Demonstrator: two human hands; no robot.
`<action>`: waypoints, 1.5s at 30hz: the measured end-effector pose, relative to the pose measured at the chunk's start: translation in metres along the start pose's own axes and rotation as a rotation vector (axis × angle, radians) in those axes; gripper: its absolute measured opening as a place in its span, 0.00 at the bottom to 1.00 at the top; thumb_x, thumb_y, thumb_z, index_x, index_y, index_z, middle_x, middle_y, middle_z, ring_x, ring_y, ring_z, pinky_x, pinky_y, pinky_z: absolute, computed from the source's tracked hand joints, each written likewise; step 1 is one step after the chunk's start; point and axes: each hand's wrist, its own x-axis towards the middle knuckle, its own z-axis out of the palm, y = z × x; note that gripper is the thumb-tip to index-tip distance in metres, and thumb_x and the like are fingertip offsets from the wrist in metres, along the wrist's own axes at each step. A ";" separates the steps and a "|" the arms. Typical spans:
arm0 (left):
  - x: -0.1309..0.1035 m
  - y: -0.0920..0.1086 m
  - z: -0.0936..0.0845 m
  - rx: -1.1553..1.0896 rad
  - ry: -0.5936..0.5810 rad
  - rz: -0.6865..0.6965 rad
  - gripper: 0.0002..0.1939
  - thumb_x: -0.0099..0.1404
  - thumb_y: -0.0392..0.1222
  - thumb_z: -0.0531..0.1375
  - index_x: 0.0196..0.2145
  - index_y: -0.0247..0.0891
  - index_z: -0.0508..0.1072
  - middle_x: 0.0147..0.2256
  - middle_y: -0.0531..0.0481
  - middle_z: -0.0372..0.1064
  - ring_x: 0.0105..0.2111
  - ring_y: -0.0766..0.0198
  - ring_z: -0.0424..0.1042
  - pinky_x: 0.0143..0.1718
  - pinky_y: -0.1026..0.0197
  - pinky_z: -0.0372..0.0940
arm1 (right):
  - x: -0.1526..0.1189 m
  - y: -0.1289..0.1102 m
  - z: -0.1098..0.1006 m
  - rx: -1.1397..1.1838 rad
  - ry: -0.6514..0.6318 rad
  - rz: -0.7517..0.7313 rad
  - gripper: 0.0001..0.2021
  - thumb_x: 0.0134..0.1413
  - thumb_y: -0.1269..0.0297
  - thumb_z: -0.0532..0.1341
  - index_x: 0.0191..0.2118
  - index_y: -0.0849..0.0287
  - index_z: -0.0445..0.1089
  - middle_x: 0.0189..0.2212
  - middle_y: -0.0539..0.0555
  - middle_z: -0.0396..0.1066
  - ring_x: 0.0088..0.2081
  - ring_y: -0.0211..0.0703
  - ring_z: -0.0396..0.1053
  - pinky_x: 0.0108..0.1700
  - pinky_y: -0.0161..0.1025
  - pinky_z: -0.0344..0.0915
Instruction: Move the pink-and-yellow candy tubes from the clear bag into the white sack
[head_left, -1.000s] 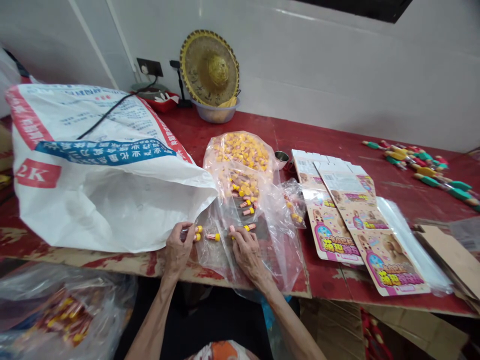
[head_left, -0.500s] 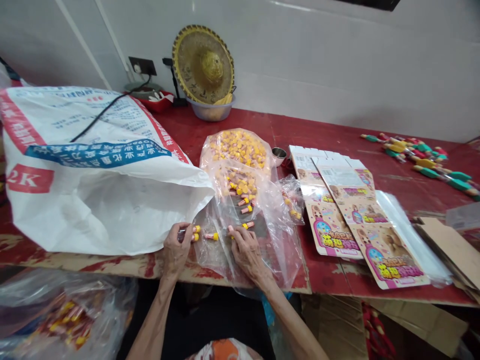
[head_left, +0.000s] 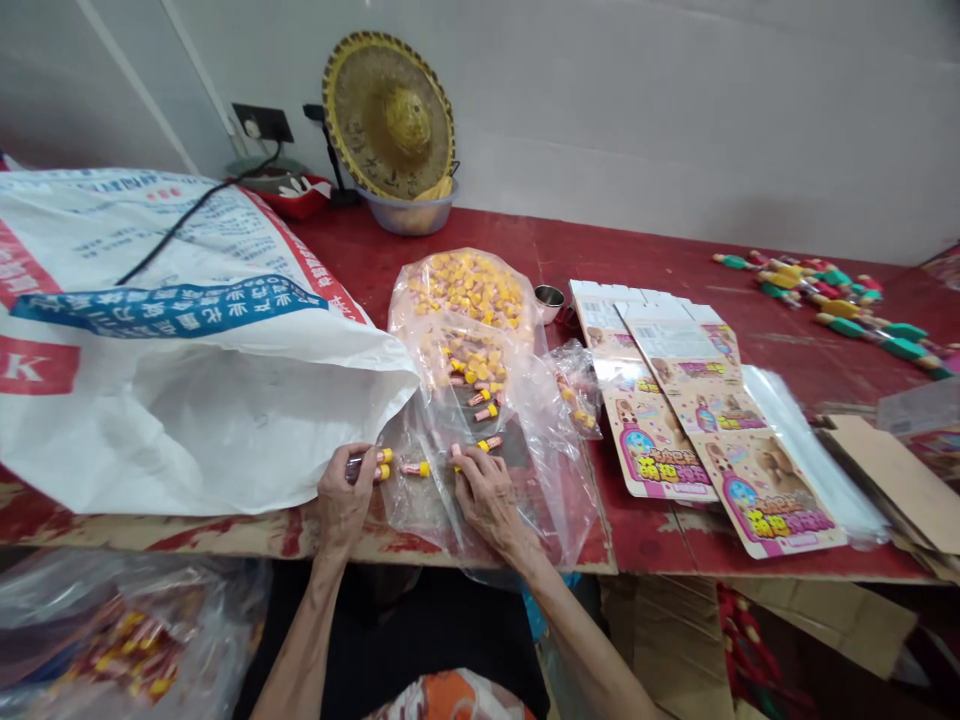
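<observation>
My left hand (head_left: 346,492) is closed around a couple of small yellow-capped tubes (head_left: 383,464), their caps sticking out to the right beside the mouth of a big white woven sack (head_left: 225,420). At the clear plastic bag (head_left: 555,490), my right hand (head_left: 487,500) has its fingertips closed on one small tube (head_left: 455,452), which is partly hidden by the fingers. A loose tube (head_left: 415,469) lies on the plastic between the hands. Another tube (head_left: 490,443) rests just beyond my right fingers. Farther in, the bag bulges with many yellow-capped tubes (head_left: 465,290).
Printed cardboard packages (head_left: 772,490) lie to the right, with clear sleeves and brown cardboard (head_left: 892,480) beside them. A metal cup (head_left: 550,302) stands behind a small bag of tubes (head_left: 576,400). At the back a straw hat (head_left: 390,115) leans in a basin. Lower left, another plastic bag (head_left: 135,640) holds tubes.
The whole view has shifted slightly. Both hands stay in nearly the same places, and a yellow end of the tube at my right fingertips now shows.
</observation>
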 end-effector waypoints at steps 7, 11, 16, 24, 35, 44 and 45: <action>0.000 -0.002 -0.001 0.043 -0.011 -0.020 0.18 0.64 0.59 0.62 0.38 0.41 0.76 0.35 0.48 0.80 0.32 0.57 0.81 0.34 0.60 0.77 | -0.001 0.000 0.000 0.009 -0.041 0.037 0.18 0.70 0.76 0.54 0.60 0.56 0.69 0.50 0.58 0.74 0.51 0.48 0.71 0.51 0.44 0.66; 0.001 -0.001 -0.001 0.058 0.000 0.007 0.17 0.64 0.58 0.62 0.37 0.41 0.76 0.35 0.48 0.80 0.32 0.58 0.81 0.33 0.61 0.77 | -0.001 0.001 0.002 -0.003 -0.061 0.058 0.21 0.70 0.76 0.54 0.63 0.54 0.68 0.50 0.57 0.74 0.51 0.49 0.71 0.50 0.45 0.67; 0.001 0.000 -0.001 0.074 0.005 0.006 0.18 0.64 0.58 0.62 0.38 0.41 0.76 0.34 0.48 0.80 0.32 0.58 0.81 0.32 0.61 0.76 | -0.001 0.002 0.003 -0.009 -0.042 0.047 0.20 0.70 0.77 0.54 0.62 0.56 0.68 0.50 0.58 0.74 0.50 0.49 0.71 0.50 0.45 0.67; 0.002 0.001 -0.001 0.045 0.009 -0.008 0.18 0.62 0.59 0.63 0.37 0.41 0.76 0.34 0.48 0.80 0.32 0.57 0.81 0.31 0.61 0.77 | -0.001 0.002 0.004 0.007 -0.022 0.043 0.20 0.70 0.78 0.54 0.62 0.57 0.68 0.50 0.58 0.74 0.50 0.49 0.71 0.50 0.44 0.66; 0.001 0.000 0.000 0.025 0.002 -0.014 0.17 0.63 0.58 0.62 0.37 0.41 0.76 0.34 0.48 0.80 0.32 0.57 0.81 0.33 0.60 0.78 | -0.002 0.004 0.005 -0.007 -0.039 0.065 0.20 0.69 0.79 0.54 0.59 0.55 0.70 0.48 0.56 0.75 0.49 0.48 0.72 0.48 0.44 0.67; 0.001 0.001 0.000 0.007 0.001 -0.043 0.18 0.61 0.59 0.63 0.37 0.41 0.76 0.34 0.47 0.80 0.31 0.57 0.82 0.33 0.60 0.78 | -0.001 0.004 0.003 -0.001 -0.042 0.063 0.20 0.69 0.79 0.52 0.59 0.56 0.69 0.48 0.56 0.74 0.49 0.48 0.72 0.48 0.44 0.67; 0.001 0.001 0.000 0.008 0.001 -0.041 0.18 0.61 0.59 0.63 0.38 0.41 0.76 0.34 0.47 0.81 0.32 0.57 0.82 0.33 0.60 0.78 | -0.002 0.004 0.003 -0.002 -0.045 0.064 0.20 0.69 0.79 0.52 0.59 0.55 0.69 0.48 0.56 0.74 0.49 0.48 0.72 0.48 0.44 0.67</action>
